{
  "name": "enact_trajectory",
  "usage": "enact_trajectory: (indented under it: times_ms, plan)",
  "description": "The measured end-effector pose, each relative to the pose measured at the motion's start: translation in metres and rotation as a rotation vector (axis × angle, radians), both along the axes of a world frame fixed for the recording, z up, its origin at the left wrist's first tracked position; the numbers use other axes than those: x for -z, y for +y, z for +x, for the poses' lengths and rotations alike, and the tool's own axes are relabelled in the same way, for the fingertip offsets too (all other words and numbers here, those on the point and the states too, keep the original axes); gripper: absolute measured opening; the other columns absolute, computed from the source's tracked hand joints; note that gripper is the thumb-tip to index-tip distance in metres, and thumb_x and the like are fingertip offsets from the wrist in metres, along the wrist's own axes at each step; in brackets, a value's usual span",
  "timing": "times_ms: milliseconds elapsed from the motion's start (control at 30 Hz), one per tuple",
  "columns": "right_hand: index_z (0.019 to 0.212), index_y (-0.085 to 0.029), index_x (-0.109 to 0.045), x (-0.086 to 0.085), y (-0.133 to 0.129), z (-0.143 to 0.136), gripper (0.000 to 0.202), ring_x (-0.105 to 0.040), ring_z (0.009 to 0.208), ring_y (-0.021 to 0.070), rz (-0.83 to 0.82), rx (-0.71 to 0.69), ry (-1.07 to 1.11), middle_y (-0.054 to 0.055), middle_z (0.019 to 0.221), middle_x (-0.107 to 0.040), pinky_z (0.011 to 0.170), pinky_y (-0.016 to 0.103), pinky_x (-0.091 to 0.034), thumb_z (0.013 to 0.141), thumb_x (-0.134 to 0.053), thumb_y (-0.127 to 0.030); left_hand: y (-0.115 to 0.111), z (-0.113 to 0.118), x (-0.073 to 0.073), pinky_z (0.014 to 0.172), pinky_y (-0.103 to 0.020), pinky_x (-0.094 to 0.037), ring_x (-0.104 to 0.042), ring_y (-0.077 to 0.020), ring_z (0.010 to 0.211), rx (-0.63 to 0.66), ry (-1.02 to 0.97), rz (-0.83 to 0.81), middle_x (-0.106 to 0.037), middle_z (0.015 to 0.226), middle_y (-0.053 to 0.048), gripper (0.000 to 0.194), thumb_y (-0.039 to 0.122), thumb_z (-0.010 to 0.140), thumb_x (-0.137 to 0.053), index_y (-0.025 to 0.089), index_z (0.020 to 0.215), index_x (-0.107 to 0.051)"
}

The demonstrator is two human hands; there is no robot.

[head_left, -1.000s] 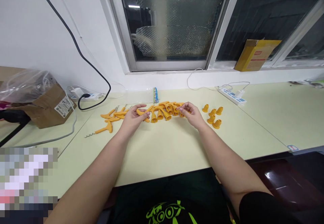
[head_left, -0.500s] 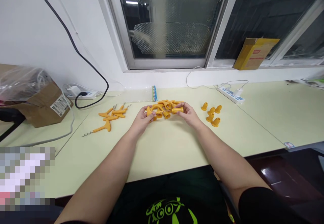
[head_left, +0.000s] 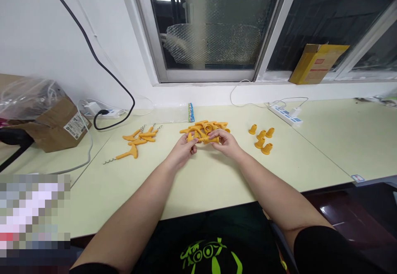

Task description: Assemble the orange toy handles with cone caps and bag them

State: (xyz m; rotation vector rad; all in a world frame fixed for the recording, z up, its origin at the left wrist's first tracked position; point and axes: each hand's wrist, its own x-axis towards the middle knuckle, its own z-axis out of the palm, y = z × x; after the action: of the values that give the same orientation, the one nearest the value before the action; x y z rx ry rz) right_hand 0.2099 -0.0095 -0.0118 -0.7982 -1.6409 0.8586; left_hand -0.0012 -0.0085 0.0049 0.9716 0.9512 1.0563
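My left hand (head_left: 183,149) is closed on the handle of a yellow corkscrew (head_left: 203,140). Fingers of my right hand (head_left: 227,142) are wrapped round a yellow cap (head_left: 214,140), which now sits over the corkscrew's metal spiral, against the handle part. Just behind both hands lies a pile of yellow pieces (head_left: 201,122), handles and caps together. Several yellow corkscrews with bare spirals (head_left: 133,150) lie to the left. On the right stand several loose yellow caps (head_left: 266,148).
A clear plastic bag (head_left: 173,113) lies by the wall. Power strips (head_left: 284,116) sit at the back. A cardboard box (head_left: 62,125) and a black cable are at the left, and a yellow carton (head_left: 319,64) leans on the window.
My hands have come closer together. The cap in my right hand has moved left over the spiral, which showed between the hands before. The view has shifted slightly.
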Motion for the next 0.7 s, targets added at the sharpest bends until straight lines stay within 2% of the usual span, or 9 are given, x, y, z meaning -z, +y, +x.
enact_trajectory:
  times_ms: [67, 133, 267, 333, 433, 533, 600, 633, 700]
  plan:
    - [0.091, -0.024, -0.07, -0.002, -0.002, 0.0, 0.015, -0.064, 0.115, 0.0263, 0.023, -0.012, -0.016, 0.007, 0.109, -0.07, 0.106, 0.045, -0.048, 0.077, -0.074, -0.027, -0.002, 0.001, -0.001, 0.052, -0.019, -0.038, -0.049, -0.0036, 0.052, 0.008, -0.01, -0.056, -0.063, 0.084, 0.0, 0.049, 0.027, 0.073, -0.081, 0.019, 0.111, -0.052]
    - [0.092, -0.023, -0.071, -0.003, -0.003, 0.0, 0.017, -0.065, 0.112, 0.0259, -0.031, -0.031, 0.008, 0.007, 0.108, -0.071, 0.104, 0.045, -0.05, 0.078, -0.075, -0.03, -0.003, 0.002, -0.001, 0.052, -0.02, -0.039, -0.05, -0.0042, 0.05, 0.016, 0.014, -0.016, -0.06, 0.082, 0.003, 0.048, 0.027, 0.075, -0.078, 0.021, 0.112, -0.05]
    - [0.095, -0.023, -0.068, -0.005, -0.005, -0.002, 0.03, -0.07, 0.084, 0.0206, -0.283, -0.06, 0.101, 0.003, 0.09, -0.072, 0.083, 0.04, -0.059, 0.076, -0.08, -0.043, -0.007, 0.002, 0.0, 0.06, -0.024, -0.049, -0.057, -0.0066, 0.056, 0.037, 0.101, 0.292, -0.06, 0.092, 0.005, 0.046, 0.031, 0.078, -0.076, 0.026, 0.108, -0.041]
    - [0.093, -0.023, -0.064, -0.005, -0.004, -0.004, 0.035, -0.067, 0.066, 0.0165, -0.41, -0.087, 0.147, 0.0, 0.078, -0.07, 0.068, 0.035, -0.06, 0.077, -0.079, -0.051, -0.011, 0.002, 0.0, 0.071, -0.027, -0.054, -0.064, -0.0105, 0.071, 0.056, 0.14, 0.453, -0.063, 0.099, 0.002, 0.047, 0.031, 0.079, -0.078, 0.026, 0.105, -0.04]
    - [0.09, -0.024, -0.057, -0.006, -0.005, -0.008, 0.04, -0.057, 0.045, 0.0123, -0.59, -0.111, 0.156, -0.002, 0.063, -0.066, 0.044, 0.026, -0.051, 0.081, -0.072, -0.059, -0.017, 0.002, -0.001, 0.09, -0.036, -0.055, -0.069, -0.0196, 0.102, 0.079, 0.199, 0.577, -0.068, 0.107, -0.005, 0.045, 0.033, 0.08, -0.08, 0.026, 0.104, -0.043]
    - [0.093, -0.025, -0.055, -0.008, -0.008, -0.011, 0.038, -0.045, 0.034, 0.0114, -0.757, -0.107, 0.098, -0.006, 0.049, -0.055, 0.03, 0.021, -0.035, 0.088, -0.061, -0.062, -0.02, 0.0, -0.004, 0.101, -0.042, -0.052, -0.07, -0.0231, 0.108, 0.111, 0.272, 0.633, -0.073, 0.105, -0.007, 0.039, 0.035, 0.083, -0.079, 0.025, 0.098, -0.044]
    - [0.095, -0.025, -0.054, -0.011, -0.011, -0.01, 0.039, -0.046, 0.035, 0.0124, -0.791, -0.141, 0.066, -0.006, 0.051, -0.056, 0.03, 0.022, -0.035, 0.09, -0.057, -0.063, -0.018, -0.003, -0.006, 0.099, -0.042, -0.052, -0.072, -0.0226, 0.104, 0.125, 0.288, 0.643, -0.075, 0.102, -0.006, 0.04, 0.035, 0.083, -0.079, 0.025, 0.097, -0.043]
    - [0.097, -0.025, -0.054, -0.013, -0.012, -0.008, 0.038, -0.052, 0.04, 0.0132, -0.749, -0.162, 0.065, -0.004, 0.058, -0.06, 0.033, 0.023, -0.04, 0.089, -0.06, -0.062, -0.017, -0.004, -0.006, 0.095, -0.04, -0.054, -0.072, -0.0223, 0.101, 0.117, 0.276, 0.631, -0.075, 0.101, -0.006, 0.042, 0.036, 0.082, -0.08, 0.025, 0.097, -0.042]
    - [0.103, -0.026, -0.055, -0.016, -0.014, -0.005, 0.039, -0.067, 0.065, 0.0154, -0.549, -0.17, 0.079, 0.0, 0.085, -0.069, 0.05, 0.026, -0.055, 0.082, -0.074, -0.053, -0.012, -0.006, -0.007, 0.081, -0.036, -0.058, -0.073, -0.0208, 0.092, 0.071, 0.227, 0.572, -0.074, 0.099, -0.005, 0.047, 0.036, 0.08, -0.081, 0.025, 0.1, -0.04]
